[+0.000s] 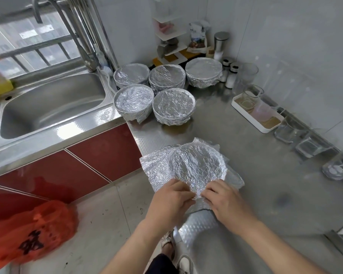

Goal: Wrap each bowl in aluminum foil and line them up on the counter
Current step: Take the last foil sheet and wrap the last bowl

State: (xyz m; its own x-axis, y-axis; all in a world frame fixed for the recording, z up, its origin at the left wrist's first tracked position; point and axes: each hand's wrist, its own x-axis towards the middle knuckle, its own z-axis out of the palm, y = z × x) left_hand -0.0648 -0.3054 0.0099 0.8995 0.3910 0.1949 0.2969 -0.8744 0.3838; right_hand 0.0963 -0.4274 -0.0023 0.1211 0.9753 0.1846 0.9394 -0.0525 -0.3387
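Five wrapped bowls (166,76), one half-wrapped bowl (198,163).

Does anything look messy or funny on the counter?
Yes. The foil on the nearest bowl sticks out loose on its left side, at the counter edge. The five wrapped bowls behind it sit bunched in two rows, not one line.

5 foil-wrapped bowls (166,78) clustered at counter (255,165) rear, 6th bowl (198,165) nr front edge, crinkled foil (156,167) draped loose, flap left
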